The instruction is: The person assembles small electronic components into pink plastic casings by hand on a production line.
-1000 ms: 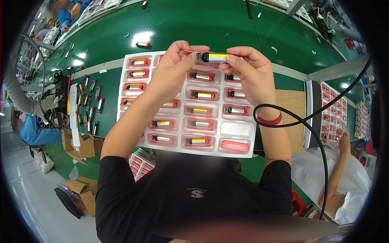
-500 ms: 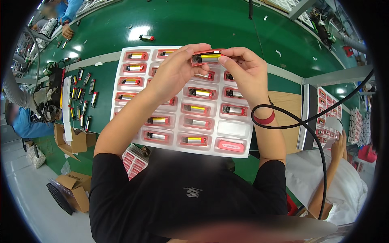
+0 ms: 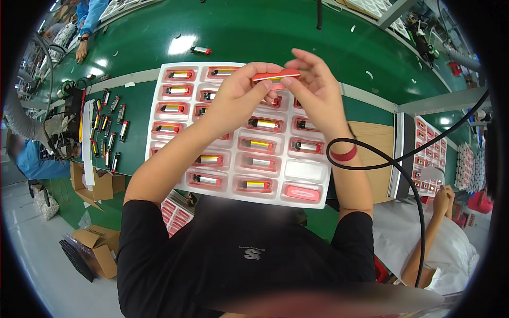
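- Holding a small red case [image 3: 275, 75] up over the far part of the white tray [image 3: 306, 169], the left hand [image 3: 241, 95] pinches its left end between thumb and fingers.
- The right hand [image 3: 316, 87] has its thumb on the case's right end. Its other fingers are spread and look loose; I can't tell if any grip the back.
- A yellow strip [image 3: 279, 81] shows in the case. If the thumbs push too hard or crooked, it might get squashed.
- If the left fingers slip, the case could drop and bump the filled cases [image 3: 264, 124] in the tray.
- A black cable [image 3: 393, 158] loops by the right wrist. I can't tell if it touches, but it could catch and jerk the hand.
- A lone battery [image 3: 201, 50] lies on the green table [image 3: 254, 32] past the tray. A big reach might knock it away.
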{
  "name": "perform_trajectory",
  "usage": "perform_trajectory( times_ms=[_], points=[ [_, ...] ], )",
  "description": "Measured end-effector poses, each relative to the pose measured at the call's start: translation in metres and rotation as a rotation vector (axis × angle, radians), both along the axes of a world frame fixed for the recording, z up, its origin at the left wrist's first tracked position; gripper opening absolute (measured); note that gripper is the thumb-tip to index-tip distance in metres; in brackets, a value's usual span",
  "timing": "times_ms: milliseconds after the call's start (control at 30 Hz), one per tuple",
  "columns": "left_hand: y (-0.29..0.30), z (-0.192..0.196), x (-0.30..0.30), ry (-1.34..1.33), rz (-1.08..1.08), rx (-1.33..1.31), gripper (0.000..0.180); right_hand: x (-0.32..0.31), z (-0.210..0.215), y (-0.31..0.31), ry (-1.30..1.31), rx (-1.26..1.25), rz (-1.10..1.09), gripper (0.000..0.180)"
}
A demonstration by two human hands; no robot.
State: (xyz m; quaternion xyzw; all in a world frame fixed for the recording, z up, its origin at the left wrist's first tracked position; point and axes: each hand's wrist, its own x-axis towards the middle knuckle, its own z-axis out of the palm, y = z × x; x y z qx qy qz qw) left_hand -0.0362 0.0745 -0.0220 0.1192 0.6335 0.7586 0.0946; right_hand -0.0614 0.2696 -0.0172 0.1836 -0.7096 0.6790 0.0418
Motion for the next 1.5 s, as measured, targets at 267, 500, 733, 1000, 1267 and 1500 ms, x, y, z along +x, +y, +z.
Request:
perform_trajectory(
  times_ms=[267,500,733,1000,1267,1500],
  points=[
    [-0.012,0.012,0.003,0.681,0.128,-0.735,0.034,0.015,0.014,0.018,0.343,0.404,-0.004,0.03],
    [-0.007,0.001,-0.008,0.769,-0.102,-0.594,0.044,0.027,-0.007,0.039,0.08,0.025,0.014,0.024],
    [-0.167,-0.054,-0.166,0.513,0.094,-1.249,0.05,0.113,-0.011,0.101,-0.028,0.384,0.039,0.015],
    [-0.165,-0.074,-0.183,0.331,-0.044,-1.406,0.03,0.132,-0.021,0.107,0.197,0.654,-0.034,0.019],
    [-0.037,0.019,-0.076,0.506,-0.027,-0.856,0.032,0.064,-0.004,0.068,-0.003,0.046,-0.133,0.03],
    [0.027,0.038,-0.004,0.832,-0.2,-0.844,0.027,0.037,-0.011,0.059,-0.39,-0.222,0.057,0.023]
  ],
)
